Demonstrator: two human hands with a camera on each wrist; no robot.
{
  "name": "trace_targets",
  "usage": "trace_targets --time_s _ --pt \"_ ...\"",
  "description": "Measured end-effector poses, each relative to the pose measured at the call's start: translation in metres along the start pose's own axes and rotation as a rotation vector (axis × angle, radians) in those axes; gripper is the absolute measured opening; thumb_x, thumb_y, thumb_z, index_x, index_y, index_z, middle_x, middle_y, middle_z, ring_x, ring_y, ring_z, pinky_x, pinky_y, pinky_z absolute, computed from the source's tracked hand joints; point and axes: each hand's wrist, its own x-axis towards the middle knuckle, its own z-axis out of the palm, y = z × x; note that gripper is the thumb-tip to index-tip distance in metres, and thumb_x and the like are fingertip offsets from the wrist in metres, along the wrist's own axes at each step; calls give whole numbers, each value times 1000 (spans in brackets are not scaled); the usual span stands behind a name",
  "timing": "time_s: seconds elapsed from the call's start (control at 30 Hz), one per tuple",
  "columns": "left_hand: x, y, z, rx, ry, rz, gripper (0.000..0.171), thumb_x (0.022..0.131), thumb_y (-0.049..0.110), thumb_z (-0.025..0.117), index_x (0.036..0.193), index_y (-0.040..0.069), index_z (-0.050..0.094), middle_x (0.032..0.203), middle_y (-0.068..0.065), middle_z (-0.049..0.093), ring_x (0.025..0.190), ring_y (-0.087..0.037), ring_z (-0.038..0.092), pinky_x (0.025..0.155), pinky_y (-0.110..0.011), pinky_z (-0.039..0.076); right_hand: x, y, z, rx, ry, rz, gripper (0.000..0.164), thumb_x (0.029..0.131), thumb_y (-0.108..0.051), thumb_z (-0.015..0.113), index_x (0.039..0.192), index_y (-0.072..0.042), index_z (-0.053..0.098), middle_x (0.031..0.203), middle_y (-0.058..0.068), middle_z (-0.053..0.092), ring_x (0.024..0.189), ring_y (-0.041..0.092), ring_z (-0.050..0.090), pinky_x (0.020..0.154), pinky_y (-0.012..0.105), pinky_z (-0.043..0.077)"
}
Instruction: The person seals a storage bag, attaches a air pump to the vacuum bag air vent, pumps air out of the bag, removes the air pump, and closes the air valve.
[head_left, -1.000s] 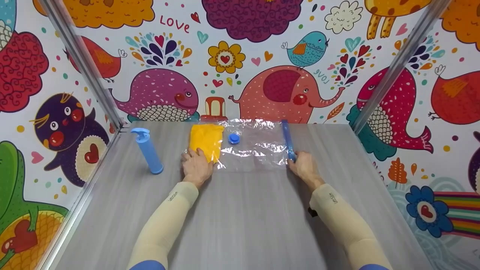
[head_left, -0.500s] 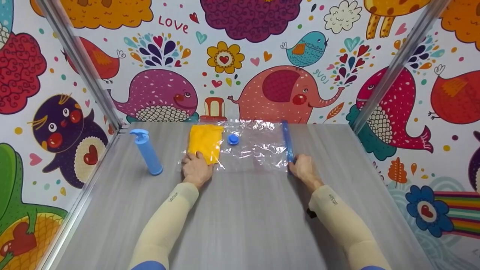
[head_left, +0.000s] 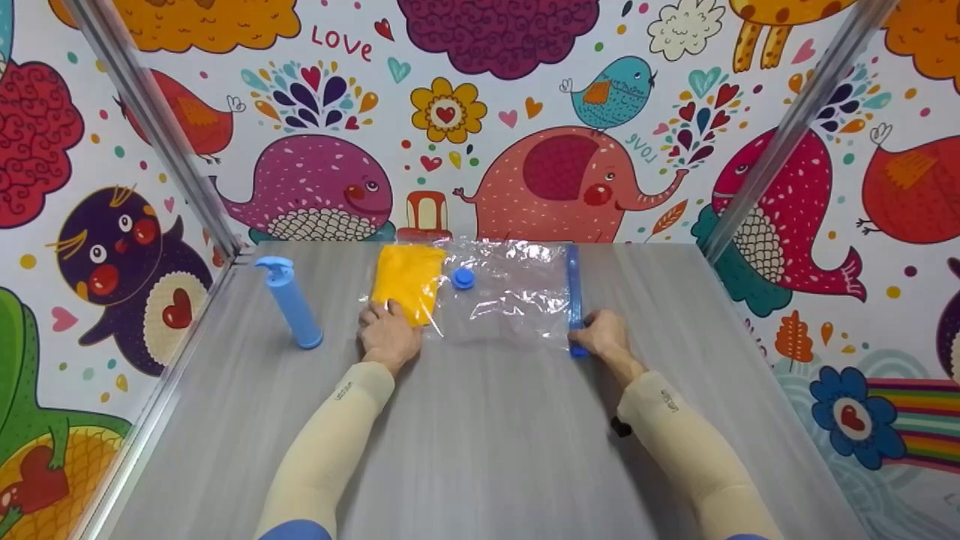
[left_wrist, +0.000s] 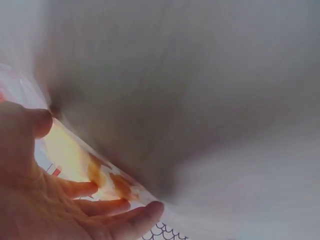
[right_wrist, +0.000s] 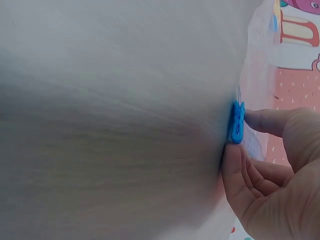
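Note:
A clear plastic vacuum bag (head_left: 517, 296) lies flat near the back of the table. Folded yellow cloth (head_left: 409, 279) fills its left end, beside a round blue valve (head_left: 463, 278). My left hand (head_left: 390, 335) rests on the bag's near left corner, fingertips touching the cloth's edge through the plastic. In the left wrist view its fingers (left_wrist: 112, 207) are spread and fairly straight. At the near end of the blue zip strip (head_left: 574, 281), my right hand (head_left: 606, 334) pinches a blue zip slider (right_wrist: 237, 122) between thumb and fingers.
A light blue hand pump (head_left: 294, 304) stands on the grey table (head_left: 480, 435), left of the bag. Walls with printed cartoon animals and metal corner posts (head_left: 150, 127) enclose the table's back and sides.
My right hand has moved a little toward me along the zip strip, and the blue slider now shows at the near end. The left hand stays on the bag's corner.

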Motion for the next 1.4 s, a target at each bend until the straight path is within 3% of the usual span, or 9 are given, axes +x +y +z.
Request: trace_targets --time_s 0.17,0.4,0.53,0.7,1.0,1.4 --pt "2 -1 -1 -2 -21 -7 89 112 45 55 173 -10 20 174 -48 22 158 -66 34 122 -72 51 -3 -2 1 19 -38 16 54 90 -24 90 131 8 75 128 28 79 116 40 77 104 53 66" --pt "6 -7 1 2 -58 1 84 113 34 49 175 -10 14 177 -47 14 160 -68 30 125 -74 47 -8 -4 2 30 -87 44 58 89 -24 94 134 4 72 132 26 77 101 29 78 76 33 68" --pt "7 -9 0 -4 -73 -9 83 112 30 50 176 -9 12 179 -46 11 162 -68 27 127 -75 45 -11 -4 3 48 -111 66 57 89 -23 94 134 2 71 129 24 77 95 25 76 70 28 65" --pt "8 -9 -2 12 -79 -16 85 110 27 53 176 -9 12 179 -46 11 163 -67 26 127 -76 43 -16 -3 4 77 -130 75 51 86 -22 97 124 1 71 116 18 76 83 20 72 64 26 62" --pt "10 -10 -5 4 -68 -12 86 109 24 56 175 -9 13 178 -47 13 163 -67 26 126 -77 45 -21 -3 3 98 -212 143 39 80 -28 102 90 -9 70 70 0 70 59 12 66 51 25 55" --pt "16 -19 -3 -21 -60 -19 85 110 25 54 177 -5 11 178 -48 11 161 -70 24 123 -80 45 -27 -8 6 137 -299 194 36 78 -27 103 83 -10 71 67 0 70 58 12 66 50 25 57"
